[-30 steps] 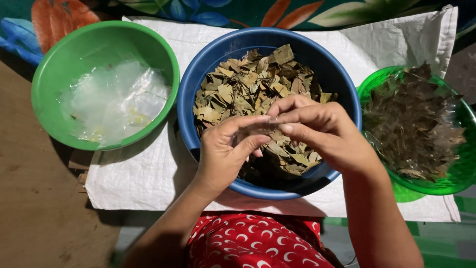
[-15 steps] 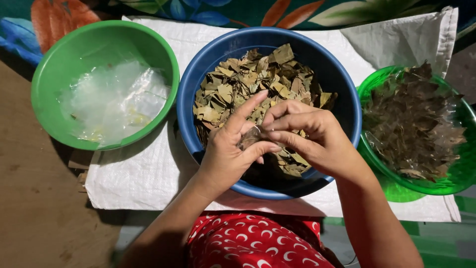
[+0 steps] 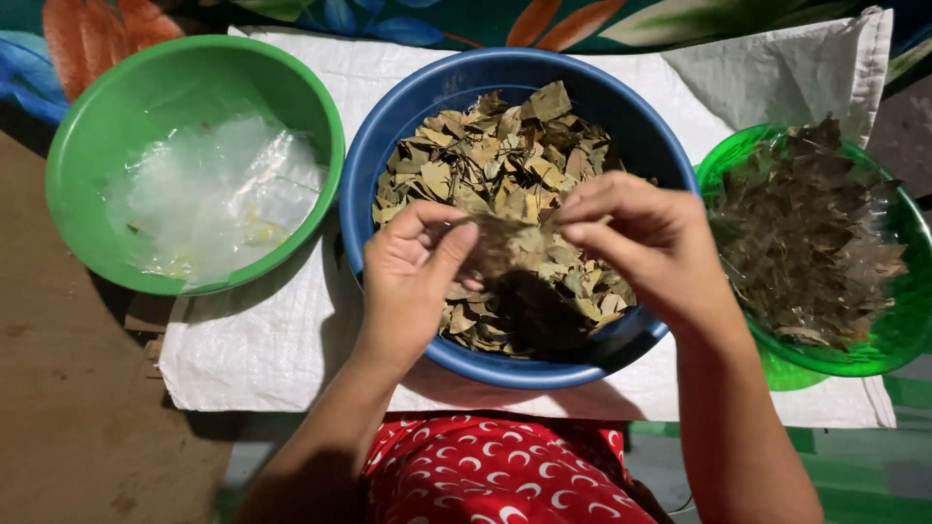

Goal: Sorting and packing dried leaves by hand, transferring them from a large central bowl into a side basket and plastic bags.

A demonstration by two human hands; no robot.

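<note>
1. Left hand [image 3: 413, 281] and right hand [image 3: 641, 243] pinch one dry leaf [image 3: 510, 247] between them over the blue bowl [image 3: 388, 136].
2. Blue bowl: mostly full of leaves.
3. Right green bowl [image 3: 874, 354], at the cloth's [image 3: 262, 340] right edge, holds dark leaves; left green bowl [image 3: 87, 126], clear plastic.

White woven cloth [image 3: 291, 349] over brown floor [image 3: 68, 427], perhaps earthen; blue basin [image 3: 388, 155], two green bowls [image 3: 87, 126] on cloth.

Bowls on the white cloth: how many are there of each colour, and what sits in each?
Green bowls: 2, one holding clear plastic sheets, one holding dark dry leaves.
Blue bowls: 1, holding paler dry leaves, under the left hand and right hand, which hold one leaf between them.
Total: 3 bowls.
</note>
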